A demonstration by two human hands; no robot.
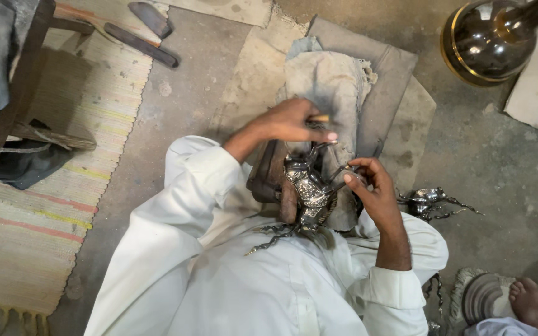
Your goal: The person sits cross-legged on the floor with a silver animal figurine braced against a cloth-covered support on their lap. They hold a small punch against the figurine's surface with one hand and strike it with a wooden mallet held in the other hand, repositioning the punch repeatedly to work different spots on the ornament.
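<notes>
Ornate silver metal figurine with curly wire legs (308, 186) sits in the lap, long axis running toward the body. Right hand (372, 186) pinches a wire leg; left hand (294, 121), just above, grips a small wooden-handled tool (320, 118).

Pretty cramped in the middle: the ornate silver metal figure with curling legs (309, 186) sits on the grey cloth-wrapped block (334, 93), boxed in by the left hand (291, 123) above and the right hand (372, 186) beside it. Open concrete floor (493, 155) runs right, until the big dark brass-rimmed vase (477, 43). Left, bare floor up to the striped woven rug (45, 205) and wooden stool leg (20, 81).
</notes>
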